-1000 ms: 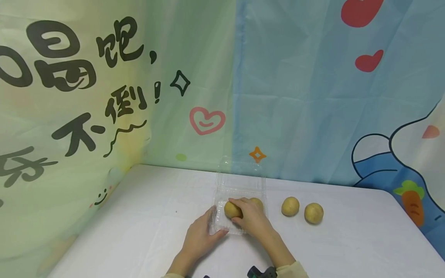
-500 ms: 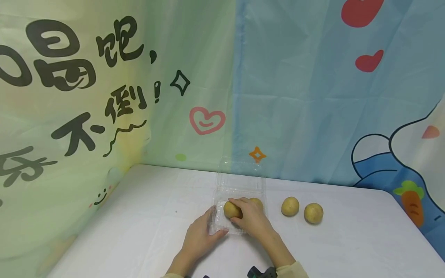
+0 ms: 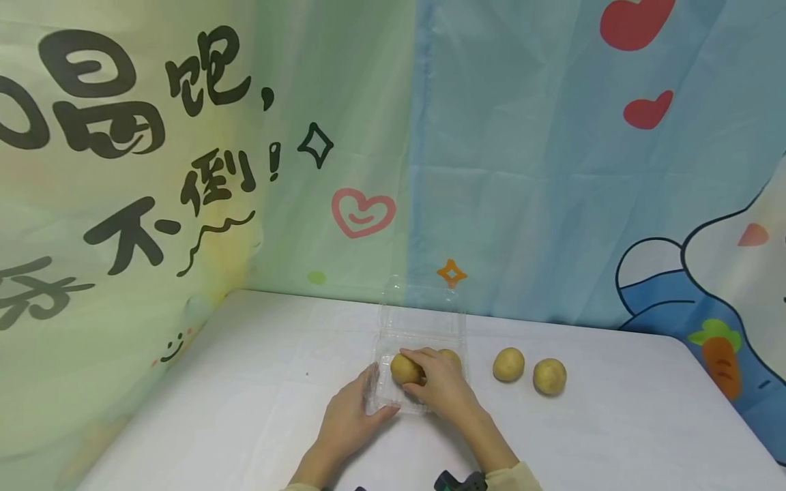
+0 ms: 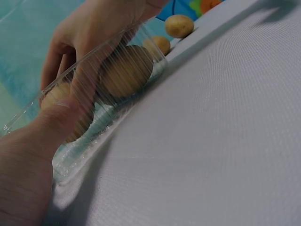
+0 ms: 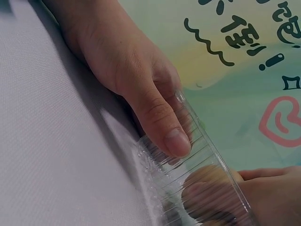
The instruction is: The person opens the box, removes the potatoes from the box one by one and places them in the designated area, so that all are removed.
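Observation:
A clear plastic clamshell box (image 3: pixel 385 390) lies on the white table with its lid (image 3: pixel 422 317) raised at the back. My left hand (image 3: pixel 348 417) holds the box at its near left corner, thumb along the front wall and fingers at the left side. Inside the box, my right hand (image 3: pixel 443 386) grips a potato (image 3: pixel 404 369) at the left, thumb in front and fingers over the far side. A second potato (image 4: pixel 127 73) sits in the box to the right, partly hidden by the right hand in the head view.
Two more potatoes, a nearer one (image 3: pixel 508 365) and one farther right (image 3: pixel 549 376), lie on the white tabletop (image 3: pixel 626 423) right of the box. A printed curtain (image 3: pixel 516 204) hangs right behind the table, with another panel along the left.
The head view has shifted slightly, so everything sits a little farther left in it. Both hands, the box and the potatoes keep practically the same places relative to each other.

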Action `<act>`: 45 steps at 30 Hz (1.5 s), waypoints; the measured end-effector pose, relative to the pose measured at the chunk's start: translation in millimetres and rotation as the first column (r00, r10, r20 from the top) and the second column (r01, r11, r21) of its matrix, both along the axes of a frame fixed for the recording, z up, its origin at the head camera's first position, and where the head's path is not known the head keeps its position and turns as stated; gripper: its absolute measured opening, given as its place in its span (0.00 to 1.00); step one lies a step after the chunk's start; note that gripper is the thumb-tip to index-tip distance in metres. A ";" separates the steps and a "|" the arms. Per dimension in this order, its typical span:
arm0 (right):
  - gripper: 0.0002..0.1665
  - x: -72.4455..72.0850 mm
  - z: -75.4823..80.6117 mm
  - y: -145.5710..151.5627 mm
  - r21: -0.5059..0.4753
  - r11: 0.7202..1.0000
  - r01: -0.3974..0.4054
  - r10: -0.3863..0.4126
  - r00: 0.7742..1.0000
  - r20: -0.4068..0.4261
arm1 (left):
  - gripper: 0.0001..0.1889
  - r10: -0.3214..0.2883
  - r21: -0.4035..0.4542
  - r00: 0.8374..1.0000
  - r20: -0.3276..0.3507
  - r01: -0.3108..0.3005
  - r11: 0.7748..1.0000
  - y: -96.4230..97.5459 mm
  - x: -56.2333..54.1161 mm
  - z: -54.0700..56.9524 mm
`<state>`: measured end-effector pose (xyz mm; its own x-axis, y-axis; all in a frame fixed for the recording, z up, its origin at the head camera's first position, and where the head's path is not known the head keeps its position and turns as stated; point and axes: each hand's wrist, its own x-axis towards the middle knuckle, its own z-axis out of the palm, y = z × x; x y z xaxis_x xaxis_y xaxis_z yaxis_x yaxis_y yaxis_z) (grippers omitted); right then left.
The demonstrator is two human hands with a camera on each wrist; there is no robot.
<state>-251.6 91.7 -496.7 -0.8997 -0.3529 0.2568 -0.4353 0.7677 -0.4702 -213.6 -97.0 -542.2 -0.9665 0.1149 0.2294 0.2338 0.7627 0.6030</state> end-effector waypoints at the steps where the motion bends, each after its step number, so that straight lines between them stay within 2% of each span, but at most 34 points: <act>1: 0.36 -0.1 -0.1 -0.1 0.001 1.000 0.002 -0.002 1.000 -0.006 | 0.44 0.000 0.004 1.000 0.001 0.000 1.000 -0.1 0.2 0.5; 9: 0.36 2.1 0.1 -3.0 -0.035 0.999 0.010 -0.014 0.995 -0.102 | 0.44 0.012 -0.006 1.000 0.009 -0.012 1.000 -1.1 1.9 1.0; 15: 0.35 4.5 1.2 -3.8 -0.057 0.998 0.025 -0.034 0.988 -0.150 | 0.44 0.003 0.001 1.000 -0.010 -0.003 1.000 -1.5 3.4 0.8; 25: 0.36 7.6 6.0 -2.6 -0.101 0.994 0.031 -0.050 0.981 -0.187 | 0.45 -0.011 0.000 0.999 -0.030 0.011 1.000 -0.3 3.0 1.9; 33: 0.36 9.9 10.9 1.5 -0.151 0.987 0.050 -0.080 0.978 -0.194 | 0.45 -0.016 0.008 1.000 -0.020 0.017 1.000 1.0 2.6 1.1; 45: 0.35 20.5 23.8 26.7 -0.176 0.982 0.070 -0.112 0.964 -0.242 | 0.45 0.004 0.009 1.000 -0.017 -0.004 1.000 0.0 0.9 3.2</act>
<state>-231.1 118.5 -472.9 -0.8257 -0.2065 0.5250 -0.4869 0.7309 -0.4782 -212.7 -97.0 -539.0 -0.9628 0.1086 0.2473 0.2412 0.7580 0.6060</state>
